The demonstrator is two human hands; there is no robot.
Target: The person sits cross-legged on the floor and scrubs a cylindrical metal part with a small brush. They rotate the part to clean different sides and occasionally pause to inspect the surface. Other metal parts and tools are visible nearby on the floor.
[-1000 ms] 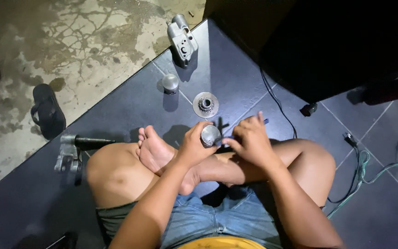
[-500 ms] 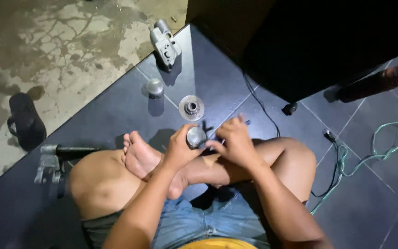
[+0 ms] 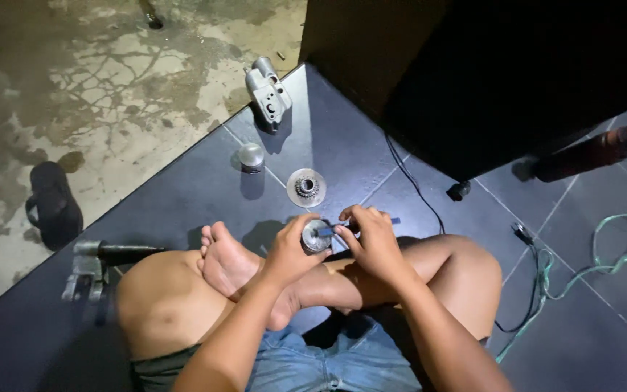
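Packages: none in view. Labels: none legible or discernible on any item. Signs: none. Screens: none; the large black shape filling the upper right of the frame shows no lit or framed display surface and cannot be identified as one.

Dark glossy floor tiles (image 3: 342,138) meet stained, cracked concrete (image 3: 110,80) along a diagonal edge. A big black cabinet (image 3: 517,72) looms at the upper right. Harsh light falls from above; the corners sink into shadow.
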